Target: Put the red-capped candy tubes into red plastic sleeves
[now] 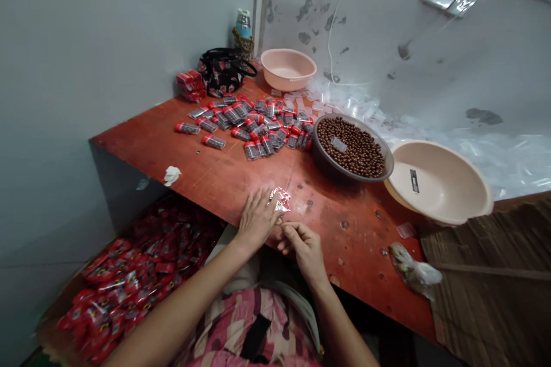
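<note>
Right hand [306, 246]: thumb and forefinger together, contents unclear. Left hand [259, 217] flat, fingers over shiny red packet [283, 202] near front edge of scuffed red-orange counter [210, 175]. Cream basin [451, 183] beyond; dark label [414, 181] unreadable. Grey rear wall [387, 17] patchy.

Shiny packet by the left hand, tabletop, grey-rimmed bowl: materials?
Shiny packet: probably thin plastic film, glossy; crinkled bright glare. Tabletop: looks like wood or board, red-brown finish; knot-like spots. Grey-rimmed bowl: likely plastic, smooth, rounded rim; metal not ruled out.
</note>
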Tool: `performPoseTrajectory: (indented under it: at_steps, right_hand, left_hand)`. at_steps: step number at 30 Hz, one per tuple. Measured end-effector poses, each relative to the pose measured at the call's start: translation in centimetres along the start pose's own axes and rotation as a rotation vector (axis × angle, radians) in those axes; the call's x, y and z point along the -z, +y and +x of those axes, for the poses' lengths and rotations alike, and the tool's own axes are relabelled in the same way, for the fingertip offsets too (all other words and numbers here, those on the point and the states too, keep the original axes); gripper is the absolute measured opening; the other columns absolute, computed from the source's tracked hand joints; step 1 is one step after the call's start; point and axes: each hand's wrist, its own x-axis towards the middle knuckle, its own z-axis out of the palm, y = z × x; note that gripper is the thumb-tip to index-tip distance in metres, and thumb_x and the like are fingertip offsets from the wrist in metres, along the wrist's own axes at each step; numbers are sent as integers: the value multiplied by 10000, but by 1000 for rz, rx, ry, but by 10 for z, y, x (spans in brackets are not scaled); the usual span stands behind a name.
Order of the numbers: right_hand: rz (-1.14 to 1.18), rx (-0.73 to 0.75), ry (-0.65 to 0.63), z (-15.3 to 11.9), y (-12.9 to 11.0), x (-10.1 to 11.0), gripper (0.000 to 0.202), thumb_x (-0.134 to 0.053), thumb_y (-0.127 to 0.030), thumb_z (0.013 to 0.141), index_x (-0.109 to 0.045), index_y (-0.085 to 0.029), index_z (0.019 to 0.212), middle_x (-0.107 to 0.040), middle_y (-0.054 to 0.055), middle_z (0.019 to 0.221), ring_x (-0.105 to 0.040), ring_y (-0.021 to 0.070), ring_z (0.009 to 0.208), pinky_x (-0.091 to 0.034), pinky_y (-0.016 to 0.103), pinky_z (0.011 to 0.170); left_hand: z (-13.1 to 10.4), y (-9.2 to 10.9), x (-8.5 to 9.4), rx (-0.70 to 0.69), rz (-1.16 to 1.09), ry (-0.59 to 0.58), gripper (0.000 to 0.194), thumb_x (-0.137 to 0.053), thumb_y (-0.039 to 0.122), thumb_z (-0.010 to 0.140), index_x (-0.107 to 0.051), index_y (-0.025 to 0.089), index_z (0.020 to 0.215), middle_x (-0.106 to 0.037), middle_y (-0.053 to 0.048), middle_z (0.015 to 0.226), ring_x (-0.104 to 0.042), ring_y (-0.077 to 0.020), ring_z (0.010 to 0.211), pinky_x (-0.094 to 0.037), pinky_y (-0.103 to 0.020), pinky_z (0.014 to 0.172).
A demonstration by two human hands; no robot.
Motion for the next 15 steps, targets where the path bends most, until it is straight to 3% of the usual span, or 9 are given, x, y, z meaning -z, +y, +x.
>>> performPoseTrajectory:
  at_steps: [3,7,12,15]
  right_hand:
    - [-45,4,48,2,-1,14,234,-533,-359,790,-609,-139,780,-626,21,647,-552,91,482,-428,179,431]
    - [-113,49,89,16,-2,23,204,-538,-340,787,-618,-152,794,-629,12,649,-563,104,532,-447,201,496]
    - [-91,141,114,55,-6,19,259,-594,-296,742,-581,-187,977,-637,26,894,-591,140,808,-464,260,739]
    - [21,84,33,73,-9,13,319,-627,-284,706,-542,-185,997,-629,-8,749,-593,127,683,-475,252,657]
  left_hand:
    - [8,-8,-15,-19,150,-8,343,-472,307,801,-561,223,1121,-446,-97,1297,-289,-321,1240,-184,-527,1000]
    - [3,-14,-18,-49,164,7,297,-427,272,825,-590,258,1073,-478,-58,1274,-317,-302,1229,-171,-524,1007]
    - [1,-9,-10,-81,23,56,315,-442,239,820,-570,275,1105,-490,-54,1262,-291,-275,1249,-171,-515,1016]
    - [1,-2,-2,-40,-180,120,346,-492,252,794,-549,263,1135,-468,-64,1282,-312,-260,1240,-201,-477,1022]
